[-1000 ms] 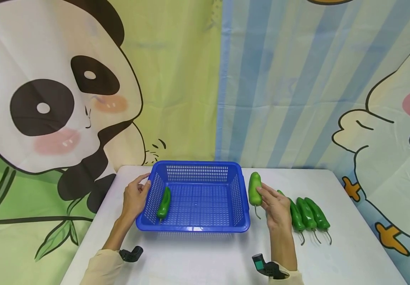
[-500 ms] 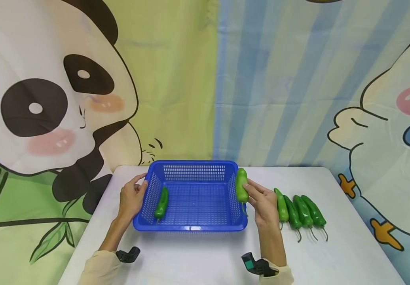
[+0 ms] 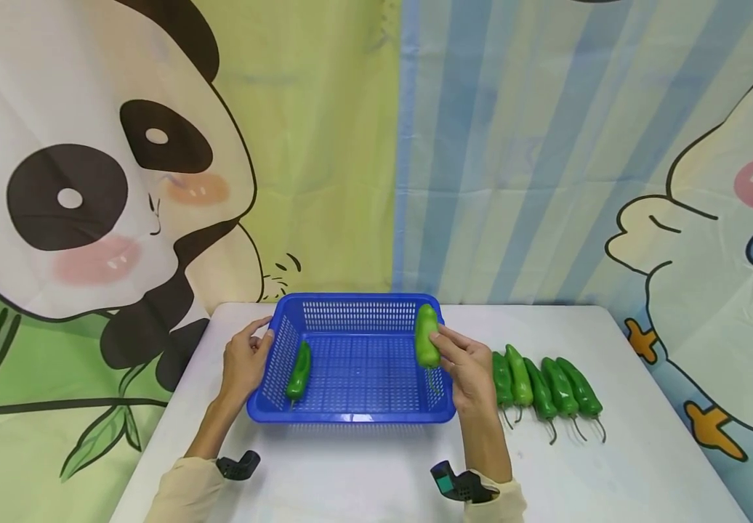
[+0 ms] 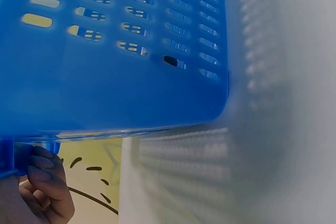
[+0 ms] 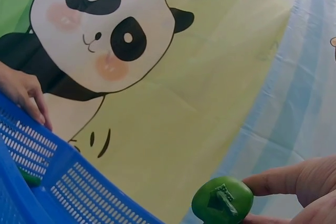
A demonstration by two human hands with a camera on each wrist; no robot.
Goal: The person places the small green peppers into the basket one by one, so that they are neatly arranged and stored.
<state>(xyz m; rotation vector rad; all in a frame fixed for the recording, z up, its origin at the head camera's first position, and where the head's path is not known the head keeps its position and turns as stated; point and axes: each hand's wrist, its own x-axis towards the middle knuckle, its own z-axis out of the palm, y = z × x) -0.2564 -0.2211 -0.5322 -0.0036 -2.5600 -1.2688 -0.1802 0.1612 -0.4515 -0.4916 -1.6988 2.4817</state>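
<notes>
A blue plastic basket (image 3: 350, 418) with slotted walls stands on the white table. My left hand (image 3: 244, 363) grips its left rim; in the left wrist view, curled fingers (image 4: 47, 179) show at that rim. Inside, along the left wall, lies one green pepper (image 3: 299, 372). My right hand (image 3: 472, 369) pinches a lighter green pepper (image 3: 427, 336) between thumb and fingertips, stem down, over the basket's right side. The right wrist view shows the held pepper's stem end (image 5: 222, 201) facing the camera.
To the right of the basket, several green peppers (image 3: 561, 388) lie side by side with stems toward me. The white table (image 3: 376, 479) ends at the back against a printed curtain (image 3: 324, 160) with a panda on it.
My right hand has moved left with the held pepper, from beside the basket to over its right side. The left hand keeps its grip on the rim.
</notes>
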